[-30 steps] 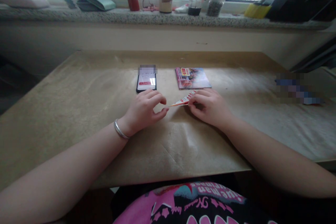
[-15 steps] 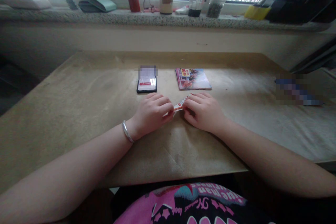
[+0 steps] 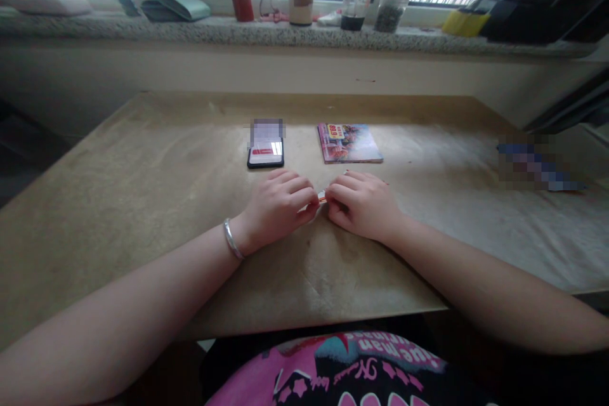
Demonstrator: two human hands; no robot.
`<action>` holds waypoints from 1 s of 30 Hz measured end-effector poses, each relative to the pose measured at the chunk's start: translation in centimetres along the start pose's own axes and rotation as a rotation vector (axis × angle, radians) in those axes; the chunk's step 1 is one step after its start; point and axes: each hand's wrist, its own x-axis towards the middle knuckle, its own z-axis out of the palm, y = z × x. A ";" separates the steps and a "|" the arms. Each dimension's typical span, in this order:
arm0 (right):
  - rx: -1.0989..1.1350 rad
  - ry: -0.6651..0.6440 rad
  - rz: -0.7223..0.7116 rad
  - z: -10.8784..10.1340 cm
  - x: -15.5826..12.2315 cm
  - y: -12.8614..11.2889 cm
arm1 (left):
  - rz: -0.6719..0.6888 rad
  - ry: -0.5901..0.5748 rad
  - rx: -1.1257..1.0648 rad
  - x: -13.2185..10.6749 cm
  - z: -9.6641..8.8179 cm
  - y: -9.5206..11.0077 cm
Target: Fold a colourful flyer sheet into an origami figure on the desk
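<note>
My left hand (image 3: 278, 206) and my right hand (image 3: 361, 203) meet at the middle of the table, both pinching a small folded piece of printed paper (image 3: 321, 198). Only a red and white sliver of that paper shows between the fingertips. Both hands rest low on the brown paper sheet (image 3: 304, 266) that covers the table. A silver bracelet (image 3: 231, 239) sits on my left wrist.
A phone (image 3: 265, 151) with a lit screen lies just beyond my left hand. A colourful printed leaflet (image 3: 349, 143) lies beyond my right hand. A blurred blue object (image 3: 537, 162) rests at the table's right. The window ledge behind carries bottles, jars and a red cup (image 3: 242, 3).
The hands have come together. The folded paper, earlier sticking out long from my right fingers, is now nearly covered by both hands' fingertips.
</note>
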 end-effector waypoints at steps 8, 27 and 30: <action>0.005 -0.022 0.014 -0.4 -0.3 0.6 | -0.014 0.018 -0.042 -0.2 -0.2 -0.2; 0.020 0.001 0.083 -0.5 -0.9 2.3 | -0.078 0.008 -0.038 -0.6 -0.7 -1.0; 0.027 0.004 0.107 -0.6 -0.9 2.4 | -0.071 0.008 -0.049 -0.7 -0.8 -1.2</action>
